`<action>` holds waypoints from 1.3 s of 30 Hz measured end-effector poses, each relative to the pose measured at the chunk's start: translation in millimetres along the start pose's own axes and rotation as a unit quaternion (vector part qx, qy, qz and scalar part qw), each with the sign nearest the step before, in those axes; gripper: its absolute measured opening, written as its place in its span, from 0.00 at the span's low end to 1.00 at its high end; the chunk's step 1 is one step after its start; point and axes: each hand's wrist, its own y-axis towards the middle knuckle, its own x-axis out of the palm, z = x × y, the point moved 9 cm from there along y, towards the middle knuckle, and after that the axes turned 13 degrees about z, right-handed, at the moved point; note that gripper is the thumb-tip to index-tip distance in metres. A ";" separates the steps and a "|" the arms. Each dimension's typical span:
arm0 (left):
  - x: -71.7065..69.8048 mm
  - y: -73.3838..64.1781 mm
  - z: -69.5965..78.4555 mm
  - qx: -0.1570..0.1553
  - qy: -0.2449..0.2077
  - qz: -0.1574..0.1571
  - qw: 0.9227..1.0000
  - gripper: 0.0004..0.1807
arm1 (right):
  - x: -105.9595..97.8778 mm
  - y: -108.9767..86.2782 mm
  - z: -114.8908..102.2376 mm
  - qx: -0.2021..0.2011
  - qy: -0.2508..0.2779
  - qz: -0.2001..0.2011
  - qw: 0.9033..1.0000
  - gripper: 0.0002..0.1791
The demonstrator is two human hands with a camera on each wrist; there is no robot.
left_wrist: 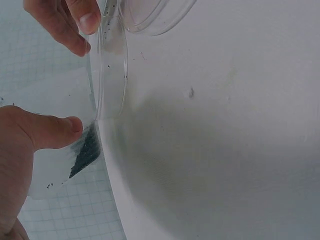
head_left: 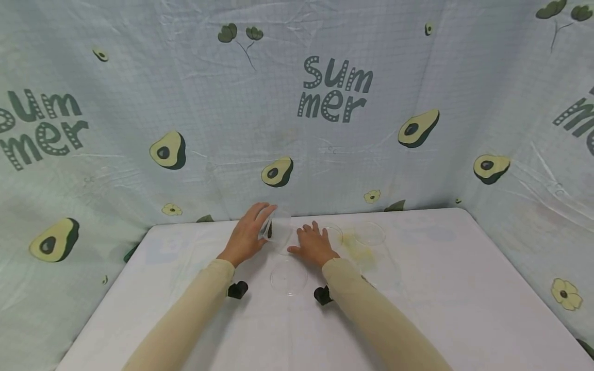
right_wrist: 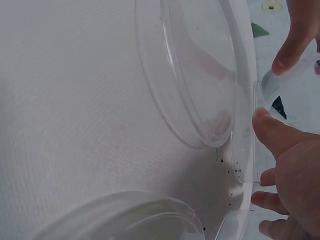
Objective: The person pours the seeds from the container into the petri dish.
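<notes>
My left hand (head_left: 248, 234) grips a clear see-through container (head_left: 282, 226) between thumb and fingers, tilted close over the table's far edge. Black granules (left_wrist: 86, 152) lie bunched inside it, near the thumb in the left wrist view. Just beside the container is the rim of a shallow clear dish (left_wrist: 114, 75) with a few black specks. My right hand (head_left: 315, 245) is low at that dish's right side, fingers spread, thumb tip right at the rim (right_wrist: 245, 135). Another clear round dish (head_left: 289, 278) lies nearer to me, between the forearms.
To the right of my right hand lie two more clear round dishes, one close by (head_left: 336, 234) and one farther off (head_left: 369, 233). A yellowish patch (head_left: 359, 250) shows near them. Loose black specks (right_wrist: 230, 192) dot the white table (head_left: 464, 288). A printed cloth (head_left: 334, 154) hangs behind.
</notes>
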 end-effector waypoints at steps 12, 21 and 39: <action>2.3 4.6 5.1 0.023 0.004 0.011 1.000 0.52 | -2.3 -0.2 -2.5 0.002 -0.004 -0.001 1.000 0.36; 4.4 6.8 10.4 0.040 0.007 0.016 0.999 0.51 | -2.0 -0.1 -2.4 -0.001 0.000 -0.002 1.000 0.36; 4.6 8.9 18.4 0.064 0.021 0.017 0.998 0.50 | 0.6 0.7 -0.5 0.006 -0.002 0.005 1.000 0.37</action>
